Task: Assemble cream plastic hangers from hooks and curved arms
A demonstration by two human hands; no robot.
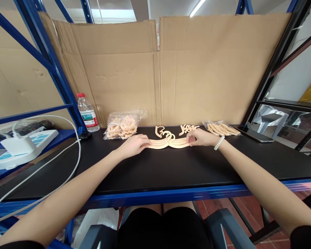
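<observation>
Several peach-coloured clothes hangers (158, 144) lie nested together on the black tabletop, their hooks bunched at the middle and pointing away from me. My left hand (135, 145) pinches the left ends of the hangers. At the other side my right hand (200, 137), with a pale beaded bracelet on its wrist, has thumb and fingers closed on the right ends. Just behind the hangers are a loose hook-shaped piece (159, 132) and a small group of similar curved pieces (188, 129). Fingers hide both tips of the hangers.
A clear bag of peach pieces (123, 125) and a water bottle (88, 114) stand back left. Another bag of long curved pieces (220, 128) and a phone (256, 134) lie right. White cables (79, 152) loop over the left side. Cardboard (197, 69) walls the back.
</observation>
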